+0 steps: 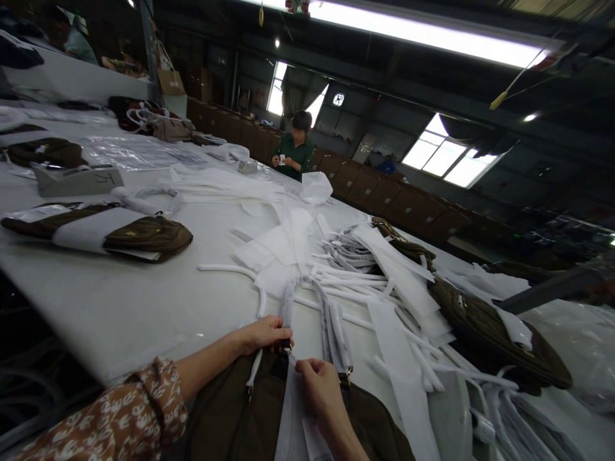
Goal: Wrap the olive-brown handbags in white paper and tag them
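Note:
A dark olive bag (225, 410) lies on the table right before me. Its handle (288, 304) arches up and away, wrapped in clear or whitish film, with gold-coloured metal fittings at the base. My left hand (264, 334) is closed around the near end of the handle, just above its left fitting. A pale translucent strip (289, 410) runs down the middle of the bag. My right hand (321, 387) pinches this strip near its top, thumb and forefinger together. A white tube (254, 368) covers a zip pull left of the strip.
Loose white tubes (336, 282) and flat white sheets (394, 358) spread across the right side. Other olive bags lie at left (144, 234) and right (494, 333). A grey tape dispenser (77, 181) stands at left. Another person (298, 150) stands across the table.

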### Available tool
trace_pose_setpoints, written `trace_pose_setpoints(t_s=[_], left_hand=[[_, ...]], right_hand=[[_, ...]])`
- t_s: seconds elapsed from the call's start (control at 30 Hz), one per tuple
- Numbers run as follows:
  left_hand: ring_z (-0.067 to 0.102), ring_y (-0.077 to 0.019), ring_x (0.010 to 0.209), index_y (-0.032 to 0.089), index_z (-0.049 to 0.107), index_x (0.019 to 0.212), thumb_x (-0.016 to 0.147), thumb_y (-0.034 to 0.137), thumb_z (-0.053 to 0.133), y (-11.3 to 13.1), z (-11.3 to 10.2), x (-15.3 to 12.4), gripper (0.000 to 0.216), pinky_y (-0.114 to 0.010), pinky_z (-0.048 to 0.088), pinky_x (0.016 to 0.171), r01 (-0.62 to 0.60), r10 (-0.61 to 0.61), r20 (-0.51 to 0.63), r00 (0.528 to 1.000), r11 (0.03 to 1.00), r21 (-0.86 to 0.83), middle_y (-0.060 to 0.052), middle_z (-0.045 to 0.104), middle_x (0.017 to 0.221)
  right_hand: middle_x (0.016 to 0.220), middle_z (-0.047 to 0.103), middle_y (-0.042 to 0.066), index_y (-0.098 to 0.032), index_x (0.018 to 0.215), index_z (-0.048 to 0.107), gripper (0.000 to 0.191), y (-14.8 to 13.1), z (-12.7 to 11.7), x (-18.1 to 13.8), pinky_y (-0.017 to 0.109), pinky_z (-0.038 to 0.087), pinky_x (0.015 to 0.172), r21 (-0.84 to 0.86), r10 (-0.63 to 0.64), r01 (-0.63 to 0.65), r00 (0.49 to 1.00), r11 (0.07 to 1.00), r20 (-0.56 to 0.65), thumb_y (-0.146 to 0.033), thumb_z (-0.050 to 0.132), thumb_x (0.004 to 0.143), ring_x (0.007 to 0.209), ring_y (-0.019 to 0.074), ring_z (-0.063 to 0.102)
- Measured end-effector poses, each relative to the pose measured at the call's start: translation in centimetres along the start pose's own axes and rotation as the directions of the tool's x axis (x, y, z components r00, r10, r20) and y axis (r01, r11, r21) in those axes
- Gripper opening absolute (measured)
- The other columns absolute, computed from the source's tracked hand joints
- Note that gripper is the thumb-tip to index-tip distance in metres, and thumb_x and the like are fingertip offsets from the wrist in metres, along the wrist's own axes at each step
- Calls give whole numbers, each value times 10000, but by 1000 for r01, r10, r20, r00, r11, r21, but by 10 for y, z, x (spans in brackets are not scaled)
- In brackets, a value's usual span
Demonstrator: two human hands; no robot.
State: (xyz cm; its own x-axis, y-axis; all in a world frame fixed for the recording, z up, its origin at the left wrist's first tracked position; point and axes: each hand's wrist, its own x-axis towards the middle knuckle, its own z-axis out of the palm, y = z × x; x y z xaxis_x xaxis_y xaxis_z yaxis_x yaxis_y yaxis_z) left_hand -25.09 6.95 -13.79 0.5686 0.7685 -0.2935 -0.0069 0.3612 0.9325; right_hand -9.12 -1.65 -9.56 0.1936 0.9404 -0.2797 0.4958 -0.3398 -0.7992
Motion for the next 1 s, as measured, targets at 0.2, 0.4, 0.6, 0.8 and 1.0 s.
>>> trace_pose_setpoints(t_s=[0.2, 0.4, 0.6, 0.8, 1.0], left_hand=[[593, -125, 646, 135, 633, 873, 609, 374, 778, 2, 0, -4, 385, -210, 383, 538, -16, 19, 72, 997, 999, -40, -32, 702, 791], [620, -145, 764, 141, 636, 882, 517, 193, 795, 0, 3, -6, 401, -255, 472, 725, -35, 46, 106, 993, 994, -99, -19, 700, 836], [528, -92, 582, 131, 637, 816, 601, 200, 624, 1, -2, -2, 227, -178, 313, 453, -7, 14, 106, 994, 997, -71, -16, 677, 767], [532, -90, 598, 129, 646, 792, 513, 118, 555, 2, -11, -2, 293, -161, 332, 459, 22, -2, 224, 975, 996, -84, -31, 681, 786], [531, -83, 600, 153, 646, 923, 511, 73, 608, 2, -17, -3, 421, -154, 353, 449, 25, -4, 255, 967, 996, -80, -7, 668, 807]], right_hand=[[565, 594, 17, -113, 637, 684, 398, 1, 1, 2, 230, 312, 493, 52, -47, 46, 999, 998, 13, -484, 560, 711, 533, 127, 466], [612, 655, 47, -119, 688, 720, 434, 1, 9, 6, 249, 361, 554, -58, -107, 103, 992, 993, -71, -510, 534, 720, 600, 179, 539], [578, 645, 22, -147, 663, 730, 385, -4, 14, 3, 230, 343, 541, -140, -155, 142, 984, 980, -84, -466, 530, 746, 591, 161, 536], [533, 620, 12, -140, 589, 693, 343, -6, 18, 5, 222, 312, 497, -135, -107, 93, 989, 986, -100, -406, 541, 743, 530, 141, 520], [558, 648, 28, -179, 578, 649, 319, -5, 22, 6, 230, 348, 541, -227, -217, 178, 963, 957, -160, -404, 535, 773, 575, 172, 592]])
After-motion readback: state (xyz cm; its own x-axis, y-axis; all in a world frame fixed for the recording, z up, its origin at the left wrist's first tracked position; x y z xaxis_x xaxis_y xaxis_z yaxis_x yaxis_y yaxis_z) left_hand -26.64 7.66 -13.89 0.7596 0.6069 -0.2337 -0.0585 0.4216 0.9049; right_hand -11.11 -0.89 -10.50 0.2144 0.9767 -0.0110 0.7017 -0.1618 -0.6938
